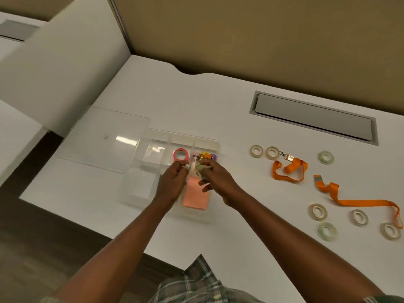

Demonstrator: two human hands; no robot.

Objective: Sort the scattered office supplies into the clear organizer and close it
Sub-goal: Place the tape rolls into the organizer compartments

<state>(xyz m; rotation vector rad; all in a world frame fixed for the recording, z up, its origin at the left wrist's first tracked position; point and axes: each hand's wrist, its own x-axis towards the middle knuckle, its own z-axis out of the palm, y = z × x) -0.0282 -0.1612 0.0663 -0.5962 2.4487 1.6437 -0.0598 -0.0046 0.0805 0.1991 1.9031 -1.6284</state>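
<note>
Hands meet over the clear organizer (140, 169) at frame centre, above its right-hand column of compartments. Left hand (172, 182) and right hand (215, 178) both pinch small items between them: fingers closed on a pale tube-like piece and a greenish bit, too blurred to name, so each hand is clamped on something small but I can't tell exactly what. Directly below the fingertips, in the near right compartment, lies an orange sticky-note pad (195, 196), partly covered by the hands. Just above the hands: one pink tape roll (181, 154) in the upper middle compartment, and a cluster of small coloured bits (yellow, orange, purple) (208, 155) in the upper right compartment; count not readable. Left compartments look bare. Organizer lid (100, 138) lies flat on the white desk (218, 101), left of the organizer, with its near right corner at the organizer's wall, detached. Right of the hands, well apart, loose supplies on the desk: seven tape rolls total. Two beige rolls (264, 151) side by side right of the organizer, one greenish roll (326, 157) further right, four in lower right of frame (three beige (318, 212), one greenish (327, 231)). Two orange lanyards: one bunched (290, 169) beside the beige pair, its clip touching the second roll; one stretched out (358, 202) toward the right edge, its loop end against the lowest right roll. Grey cable hatch (314, 117) upper right of the desk.
</note>
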